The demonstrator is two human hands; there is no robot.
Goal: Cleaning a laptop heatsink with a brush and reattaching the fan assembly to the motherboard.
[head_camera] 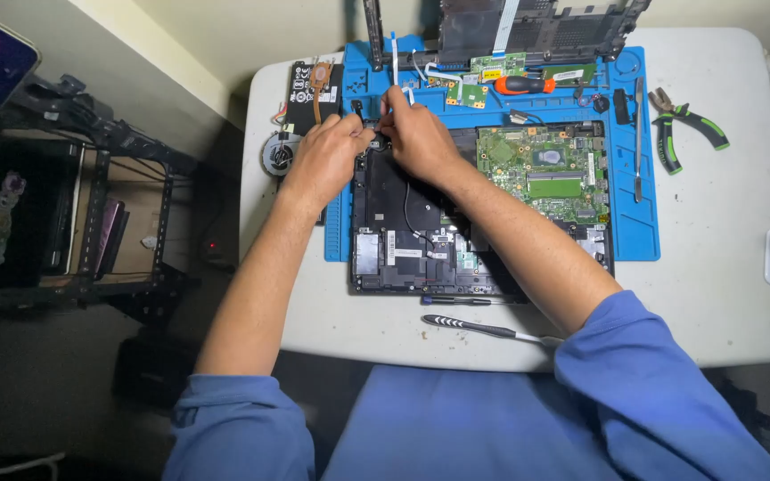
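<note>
Opened laptop (421,240) on blue mat (639,223), white table (724,294); both hands (376,142) pinch inside.

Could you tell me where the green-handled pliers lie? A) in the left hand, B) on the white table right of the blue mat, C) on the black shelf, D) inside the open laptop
B: the pliers lie on the bare table, just beyond the mat edge.

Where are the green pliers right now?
In the head view, the green-handled pliers lie on the white table at the right, just past the blue mat's right edge, beside a thin metal tool.
</note>
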